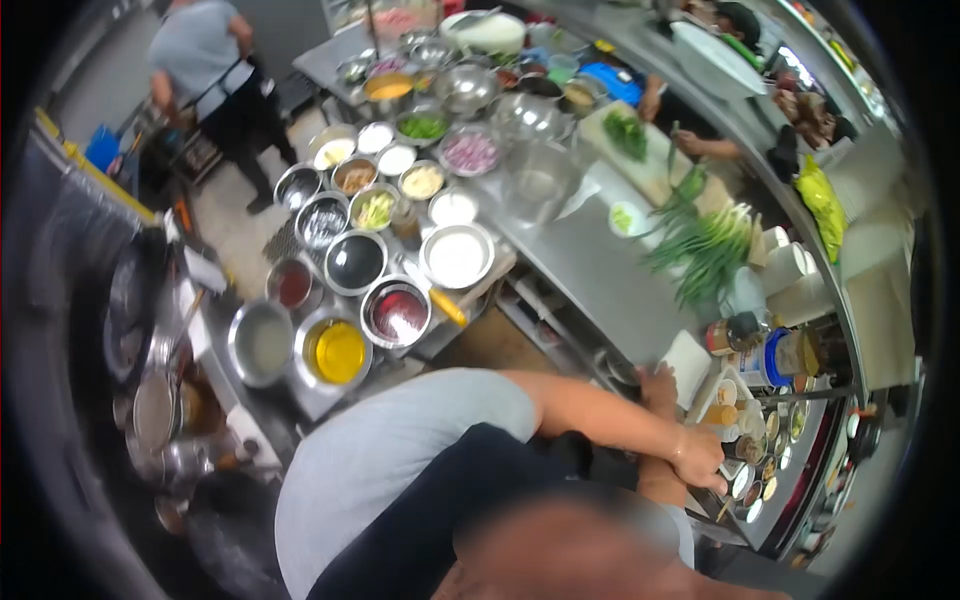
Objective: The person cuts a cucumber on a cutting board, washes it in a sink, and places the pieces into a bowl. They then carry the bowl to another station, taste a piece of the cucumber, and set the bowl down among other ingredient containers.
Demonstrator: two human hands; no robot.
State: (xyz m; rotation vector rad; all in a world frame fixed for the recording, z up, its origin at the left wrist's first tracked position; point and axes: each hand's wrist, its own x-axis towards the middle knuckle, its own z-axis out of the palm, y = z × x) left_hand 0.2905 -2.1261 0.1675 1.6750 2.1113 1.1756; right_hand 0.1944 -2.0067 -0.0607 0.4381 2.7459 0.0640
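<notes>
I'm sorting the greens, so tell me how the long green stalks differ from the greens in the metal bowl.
The long stalks lie on the counter; the bowl greens sit in a metal bowl. The long stalks form a long bunch; the bowl greens look chopped small. The long stalks show pale ends; the bowl greens show none. Both are green.

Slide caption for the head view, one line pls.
One hand beside small containers; spring onions on the steel counter, metal bowls farther off.
</notes>
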